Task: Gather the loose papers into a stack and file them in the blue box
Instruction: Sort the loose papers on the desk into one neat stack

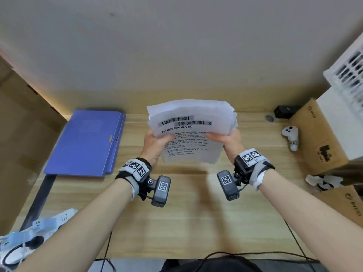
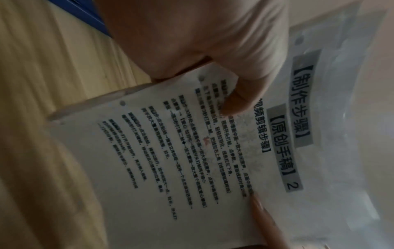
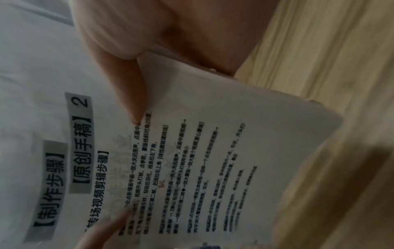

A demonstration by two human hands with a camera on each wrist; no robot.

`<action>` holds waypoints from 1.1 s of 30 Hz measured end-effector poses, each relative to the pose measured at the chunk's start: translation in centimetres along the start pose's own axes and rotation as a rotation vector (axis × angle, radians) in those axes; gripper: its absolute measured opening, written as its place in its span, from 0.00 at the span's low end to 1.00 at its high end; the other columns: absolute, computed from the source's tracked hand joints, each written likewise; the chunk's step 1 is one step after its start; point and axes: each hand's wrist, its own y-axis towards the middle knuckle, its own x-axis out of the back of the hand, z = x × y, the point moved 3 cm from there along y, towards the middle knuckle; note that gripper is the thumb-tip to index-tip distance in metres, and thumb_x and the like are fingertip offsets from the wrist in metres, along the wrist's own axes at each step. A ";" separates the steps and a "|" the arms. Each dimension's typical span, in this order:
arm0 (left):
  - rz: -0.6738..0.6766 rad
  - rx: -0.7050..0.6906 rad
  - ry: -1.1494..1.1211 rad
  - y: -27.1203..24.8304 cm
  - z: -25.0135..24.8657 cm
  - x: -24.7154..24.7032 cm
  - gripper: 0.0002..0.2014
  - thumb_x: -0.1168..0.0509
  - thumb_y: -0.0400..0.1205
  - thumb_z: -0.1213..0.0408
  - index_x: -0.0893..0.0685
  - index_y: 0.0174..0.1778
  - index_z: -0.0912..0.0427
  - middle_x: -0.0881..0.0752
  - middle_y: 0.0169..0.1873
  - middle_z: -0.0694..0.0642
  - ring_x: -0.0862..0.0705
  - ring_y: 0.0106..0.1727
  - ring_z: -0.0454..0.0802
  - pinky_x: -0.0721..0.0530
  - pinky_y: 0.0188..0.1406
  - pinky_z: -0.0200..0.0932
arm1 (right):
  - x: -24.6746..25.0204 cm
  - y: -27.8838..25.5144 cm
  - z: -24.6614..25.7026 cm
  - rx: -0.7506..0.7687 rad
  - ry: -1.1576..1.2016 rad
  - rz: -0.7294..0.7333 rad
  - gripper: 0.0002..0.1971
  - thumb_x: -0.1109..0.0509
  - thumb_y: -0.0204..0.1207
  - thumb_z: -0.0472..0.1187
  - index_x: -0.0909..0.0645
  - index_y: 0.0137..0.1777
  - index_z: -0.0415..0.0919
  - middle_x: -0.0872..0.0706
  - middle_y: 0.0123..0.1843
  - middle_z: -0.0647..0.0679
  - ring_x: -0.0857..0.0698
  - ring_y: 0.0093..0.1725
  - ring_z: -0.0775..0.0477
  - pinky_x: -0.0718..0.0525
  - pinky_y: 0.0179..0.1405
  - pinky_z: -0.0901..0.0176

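A stack of white printed papers (image 1: 191, 132) is held upright above the middle of the wooden desk (image 1: 188, 222), its lower edge lifted off the wood. My left hand (image 1: 156, 145) grips the stack's left edge, thumb on the front sheet. My right hand (image 1: 225, 141) grips the right edge in the same way. The left wrist view shows the left thumb (image 2: 236, 102) pressed on the printed papers (image 2: 192, 151). In the right wrist view the right thumb (image 3: 132, 101) lies on the top sheet of the papers (image 3: 213, 160). The blue box (image 1: 86, 142) lies flat and closed at the left.
A white controller (image 1: 290, 137) and cardboard boxes (image 1: 318, 138) stand at the right, with a white crate (image 1: 351, 71) behind. A power strip with cables (image 1: 29, 238) sits at the front left corner. A small black device (image 1: 284, 111) rests by the wall.
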 end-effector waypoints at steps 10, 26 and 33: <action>0.113 -0.038 0.122 -0.2 1.2 -3.0 0.13 0.26 0.73 0.78 0.17 0.50 0.80 0.12 0.41 0.58 0.13 0.43 0.46 0.14 0.40 0.35 | 1.7 -1.8 -0.7 -0.010 -0.039 0.034 0.21 0.19 0.61 0.36 0.11 0.57 0.42 0.08 0.54 0.41 0.11 0.56 0.41 0.16 0.52 0.47; 0.201 -0.035 0.119 -0.8 2.6 -4.1 0.13 0.25 0.73 0.78 0.10 0.49 0.59 0.08 0.46 0.56 0.09 0.49 0.48 0.11 0.50 0.42 | 4.1 -2.8 -3.4 -0.041 -0.055 -0.005 0.22 0.19 0.65 0.26 0.16 0.60 0.38 0.08 0.52 0.49 0.10 0.52 0.55 0.16 0.44 0.70; 0.221 0.205 0.364 -0.1 7.5 -4.3 0.14 0.24 0.72 0.76 0.13 0.49 0.56 0.10 0.50 0.55 0.11 0.52 0.52 0.12 0.51 0.45 | 5.4 -2.6 -7.5 -0.203 -0.135 -0.042 0.18 0.17 0.63 0.26 0.12 0.52 0.36 0.08 0.51 0.42 0.09 0.50 0.44 0.10 0.45 0.59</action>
